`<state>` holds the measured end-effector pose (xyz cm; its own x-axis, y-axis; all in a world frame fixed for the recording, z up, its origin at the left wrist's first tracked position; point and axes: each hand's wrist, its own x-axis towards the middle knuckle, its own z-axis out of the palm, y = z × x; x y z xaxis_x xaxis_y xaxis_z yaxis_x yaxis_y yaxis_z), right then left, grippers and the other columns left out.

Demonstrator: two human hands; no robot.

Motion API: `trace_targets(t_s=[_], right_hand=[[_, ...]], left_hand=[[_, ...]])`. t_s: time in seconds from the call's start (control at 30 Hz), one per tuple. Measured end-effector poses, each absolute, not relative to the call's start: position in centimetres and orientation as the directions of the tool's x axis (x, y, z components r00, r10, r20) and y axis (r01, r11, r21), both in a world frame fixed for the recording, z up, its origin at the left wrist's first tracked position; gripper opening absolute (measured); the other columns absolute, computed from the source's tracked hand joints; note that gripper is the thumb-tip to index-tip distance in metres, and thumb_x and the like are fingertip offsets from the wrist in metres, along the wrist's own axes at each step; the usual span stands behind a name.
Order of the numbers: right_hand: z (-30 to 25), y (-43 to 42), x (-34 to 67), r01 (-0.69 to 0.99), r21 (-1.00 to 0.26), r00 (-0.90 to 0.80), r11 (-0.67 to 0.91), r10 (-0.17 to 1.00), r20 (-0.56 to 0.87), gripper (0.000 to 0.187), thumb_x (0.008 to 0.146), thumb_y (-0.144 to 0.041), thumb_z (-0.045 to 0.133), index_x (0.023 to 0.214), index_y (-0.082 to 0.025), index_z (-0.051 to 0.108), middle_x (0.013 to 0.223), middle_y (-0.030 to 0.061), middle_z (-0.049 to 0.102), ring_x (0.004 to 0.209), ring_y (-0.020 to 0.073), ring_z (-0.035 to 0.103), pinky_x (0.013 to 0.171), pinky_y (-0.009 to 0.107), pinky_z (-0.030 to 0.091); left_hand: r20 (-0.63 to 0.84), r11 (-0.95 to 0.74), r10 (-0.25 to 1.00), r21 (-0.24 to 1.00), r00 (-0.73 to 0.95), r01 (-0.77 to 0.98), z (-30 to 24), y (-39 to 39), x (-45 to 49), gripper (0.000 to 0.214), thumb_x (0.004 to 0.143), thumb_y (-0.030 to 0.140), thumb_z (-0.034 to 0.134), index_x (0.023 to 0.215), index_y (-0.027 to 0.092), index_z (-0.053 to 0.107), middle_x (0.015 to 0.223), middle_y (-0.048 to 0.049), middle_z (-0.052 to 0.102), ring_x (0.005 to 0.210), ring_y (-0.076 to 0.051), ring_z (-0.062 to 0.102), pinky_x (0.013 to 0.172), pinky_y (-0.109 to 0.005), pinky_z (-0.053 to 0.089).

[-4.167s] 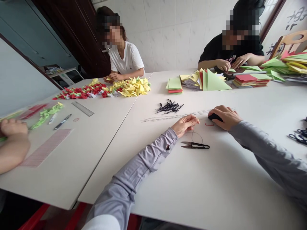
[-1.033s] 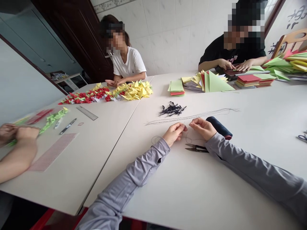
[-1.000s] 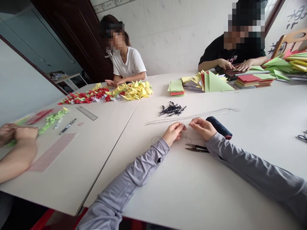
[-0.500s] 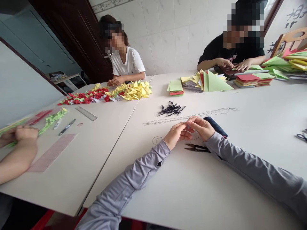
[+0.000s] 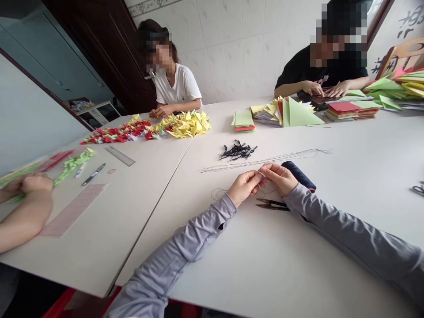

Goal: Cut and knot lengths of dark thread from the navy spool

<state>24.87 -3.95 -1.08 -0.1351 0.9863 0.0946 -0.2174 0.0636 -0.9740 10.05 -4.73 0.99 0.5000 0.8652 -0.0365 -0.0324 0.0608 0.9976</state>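
My left hand and my right hand meet above the white table, their fingertips pinching a fine dark thread. A loose loop of that thread lies on the tabletop left of my left wrist. Just past my right hand, a dark navy thread spool lies on its side, partly hidden by my fingers. Black thread snips lie just below my right hand, apart from it. A few long thin wires stretch across the table beyond my hands.
A small heap of black clips lies beyond the wires. Across the table, a co-worker's hands work at stacked coloured paper. Strings of red and yellow paper cranes lie on the left table, where another person's hand holds green ones.
My hands have moved together, and their fingertips now meet on the thread. The spool sits slightly further behind my right hand.
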Motion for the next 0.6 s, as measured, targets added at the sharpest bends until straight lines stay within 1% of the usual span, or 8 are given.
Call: trace_targets(t_s=[0.1,0.17,0.23,0.33,0.47,0.53,0.6], right_hand=[[-1.30,-3.82,25.10,-0.182,-0.983,-0.040,0.026,0.999,0.033,0.028,0.066,-0.048,0.069,0.074,-0.022,0.063,0.077,0.0014,0.059,0.068,0.0134,0.054,0.060,0.028,0.045],[-1.44,-3.74,25.30,-0.189,-0.982,0.009,0.005,1.000,0.004,0.025,0.067,-0.047,0.067,0.073,-0.023,0.065,0.087,0.0032,0.060,0.079,0.0156,0.054,0.062,0.027,0.046],[-1.55,-3.70,25.47,-0.206,-0.979,0.031,-0.009,0.999,-0.016,0.022,0.067,-0.046,0.066,0.072,-0.024,0.066,0.093,0.0038,0.060,0.084,0.0167,0.054,0.063,0.026,0.047],[-1.56,-3.76,25.55,-0.209,-0.978,0.034,-0.018,0.999,-0.026,0.019,0.066,-0.044,0.068,0.070,-0.025,0.065,0.093,0.0042,0.060,0.084,0.0171,0.053,0.064,0.027,0.047],[-1.49,-3.90,25.43,-0.178,-0.984,0.017,0.007,1.000,0.004,0.019,0.065,-0.043,0.068,0.069,-0.025,0.065,0.087,0.0035,0.059,0.082,0.0170,0.053,0.064,0.028,0.046],[-1.59,-3.93,25.40,-0.144,-0.989,-0.014,0.023,1.000,0.025,0.019,0.067,-0.043,0.066,0.073,-0.025,0.065,0.085,0.0025,0.059,0.076,0.0157,0.054,0.065,0.030,0.046],[-1.76,-3.94,25.46,-0.088,-0.994,-0.045,0.061,0.997,0.065,0.021,0.072,-0.043,0.062,0.082,-0.026,0.067,0.084,0.0018,0.059,0.073,0.0152,0.054,0.067,0.032,0.047]], left_hand=[[-0.044,0.060,0.864,0.998,0.502,-0.016,0.95,-4.66,9.96,0.037,0.078,0.049,0.054,0.078,0.012,0.055,0.069,0.0006,0.053,0.047,-0.002,0.036,0.044,-0.018,0.023],[-0.049,0.061,0.865,0.998,0.500,-0.007,0.96,-4.65,9.91,0.037,0.078,0.049,0.054,0.079,0.012,0.055,0.069,0.0005,0.053,0.047,-0.002,0.035,0.044,-0.018,0.023],[-0.059,0.068,0.866,0.998,0.497,0.000,0.93,-4.64,9.88,0.037,0.078,0.049,0.054,0.079,0.012,0.055,0.069,0.0004,0.053,0.047,-0.002,0.035,0.044,-0.018,0.023],[-0.073,0.082,0.868,0.997,0.492,0.003,0.83,-4.60,9.85,0.036,0.078,0.048,0.054,0.078,0.012,0.055,0.068,0.0003,0.054,0.047,-0.002,0.035,0.044,-0.018,0.022],[-0.085,0.091,0.866,0.996,0.493,0.010,0.77,-4.53,9.83,0.034,0.078,0.046,0.054,0.078,0.012,0.055,0.067,0.0004,0.053,0.047,-0.002,0.035,0.044,-0.017,0.023],[-0.091,0.096,0.863,0.995,0.496,0.016,0.77,-4.50,9.82,0.034,0.078,0.046,0.053,0.077,0.012,0.055,0.068,0.0002,0.054,0.047,-0.002,0.035,0.043,-0.017,0.022],[-0.091,0.096,0.863,0.995,0.496,0.017,0.76,-4.47,9.80,0.033,0.077,0.046,0.054,0.076,0.012,0.054,0.068,0.0000,0.054,0.047,-0.002,0.035,0.043,-0.017,0.022]])
